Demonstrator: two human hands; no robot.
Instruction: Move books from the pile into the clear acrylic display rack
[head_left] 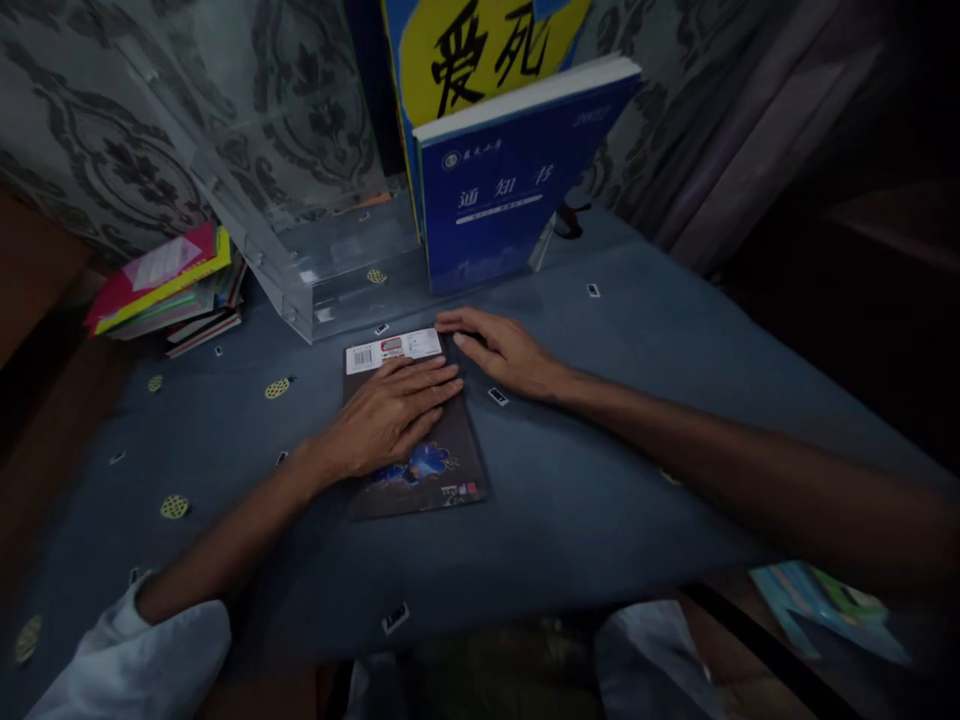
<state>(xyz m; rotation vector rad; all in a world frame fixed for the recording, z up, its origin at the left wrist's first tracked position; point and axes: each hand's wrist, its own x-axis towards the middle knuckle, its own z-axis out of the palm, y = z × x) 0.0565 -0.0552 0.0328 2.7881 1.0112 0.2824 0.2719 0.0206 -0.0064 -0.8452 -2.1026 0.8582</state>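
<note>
A thin dark book (450, 485) lies flat on the table, with a white barcode strip along its far edge and a blue pattern near its near edge. Across its middle rests my left hand (397, 412), palm down, fingers stretched out to the right. My right hand (502, 350) is at the book's far right corner, its fingertips touching or just beside the edge. Its fingers are extended and slightly apart. Part of the cover is hidden under my left hand.
A clear acrylic book rack (289, 300) stands behind, holding an upright blue book (495, 200) and a yellow-and-blue book (427, 70). Several stacked books (172, 285) lie at the left. The table (600, 480) has a blue-grey patterned cloth. Colourful items (832, 605) show below its right front edge.
</note>
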